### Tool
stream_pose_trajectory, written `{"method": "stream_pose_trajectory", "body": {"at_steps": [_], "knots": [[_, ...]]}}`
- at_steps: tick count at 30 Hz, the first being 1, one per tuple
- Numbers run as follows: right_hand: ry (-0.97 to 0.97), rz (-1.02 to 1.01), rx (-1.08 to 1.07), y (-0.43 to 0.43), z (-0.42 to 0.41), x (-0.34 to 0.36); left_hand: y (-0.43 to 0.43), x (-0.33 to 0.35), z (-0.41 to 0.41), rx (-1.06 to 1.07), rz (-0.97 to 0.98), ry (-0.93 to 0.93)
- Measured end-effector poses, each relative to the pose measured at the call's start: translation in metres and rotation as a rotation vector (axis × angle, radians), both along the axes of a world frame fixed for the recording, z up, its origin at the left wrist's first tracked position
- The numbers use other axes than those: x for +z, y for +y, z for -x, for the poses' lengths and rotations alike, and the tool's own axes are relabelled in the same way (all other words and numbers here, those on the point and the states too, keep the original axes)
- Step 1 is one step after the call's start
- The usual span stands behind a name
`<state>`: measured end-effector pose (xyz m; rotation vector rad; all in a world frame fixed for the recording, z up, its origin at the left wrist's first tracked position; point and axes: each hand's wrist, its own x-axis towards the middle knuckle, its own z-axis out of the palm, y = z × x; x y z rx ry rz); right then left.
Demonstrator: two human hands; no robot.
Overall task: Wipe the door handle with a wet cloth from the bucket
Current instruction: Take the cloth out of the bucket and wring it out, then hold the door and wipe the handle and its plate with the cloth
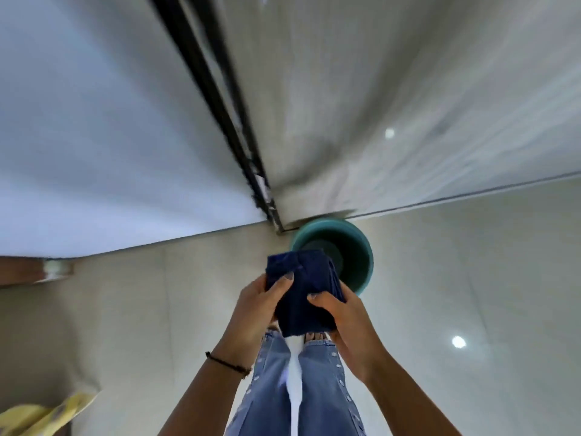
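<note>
A dark blue cloth (pixel 303 294), folded into a thick wad, is held between both hands at waist height. My left hand (pixel 259 305) grips its left side with the thumb on top. My right hand (pixel 341 322) clasps its right side and lower edge. Just beyond the cloth a teal bucket (pixel 361 247) stands on the floor by the foot of the door; the cloth hides its near rim. No door handle is in view.
A black door frame edge (pixel 220 99) runs down to the floor between a white panel (pixel 94 136) on the left and a glossy grey door (pixel 408 105) on the right. Pale glossy floor tiles (pixel 471 278) surround my jeans-clad legs. Something yellow (pixel 41 416) lies at the lower left.
</note>
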<state>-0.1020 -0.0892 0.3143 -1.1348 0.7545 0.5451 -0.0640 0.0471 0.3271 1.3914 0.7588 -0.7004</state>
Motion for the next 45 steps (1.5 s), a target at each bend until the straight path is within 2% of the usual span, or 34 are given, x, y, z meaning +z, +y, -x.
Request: {"method": "stream_pose_trajectory", "body": {"at_steps": [4,8,12,16,20,23,25,28,31,33,36,39,42,45], "knots": [[-0.119,0.168,0.157,0.042,0.021,0.121,0.053,0.117,0.038,0.167,0.096,-0.106],[-0.184,0.099,0.246,0.112,0.042,0.198,0.128,0.194,0.075,0.267,0.145,-0.202],[-0.231,-0.077,0.220,0.211,0.067,0.236,0.226,0.233,0.114,0.255,-0.027,-0.349],[-0.127,-0.363,0.080,0.317,0.084,0.256,0.350,0.256,0.144,0.357,-0.178,-0.474],[-0.110,-0.563,0.009,0.411,0.078,0.279,0.466,0.283,0.161,0.419,-0.309,-0.587],[-0.181,-0.640,0.008,0.477,0.059,0.298,0.536,0.302,0.155,0.456,-0.371,-0.666],[-0.273,-0.611,0.065,0.514,0.041,0.311,0.570,0.313,0.141,0.461,-0.439,-0.711],[-0.465,-0.343,0.171,0.572,0.004,0.331,0.617,0.334,0.112,0.451,-0.562,-0.790],[-0.864,0.138,0.229,0.622,-0.035,0.361,0.662,0.345,0.081,0.440,-0.738,-0.867],[-1.104,0.349,0.229,0.661,-0.061,0.381,0.697,0.349,0.059,0.442,-0.887,-0.958],[-1.325,0.615,0.215,0.713,-0.094,0.402,0.738,0.355,0.031,0.449,-1.066,-1.040],[-1.525,0.920,0.347,0.766,-0.120,0.404,0.770,0.358,0.003,0.447,-1.157,-1.120],[-1.591,1.211,0.538,0.809,-0.126,0.383,0.792,0.353,-0.018,0.409,-1.249,-1.205],[-1.500,1.420,0.693,0.828,-0.119,0.363,0.813,0.344,-0.035,0.349,-1.344,-1.316]]}}
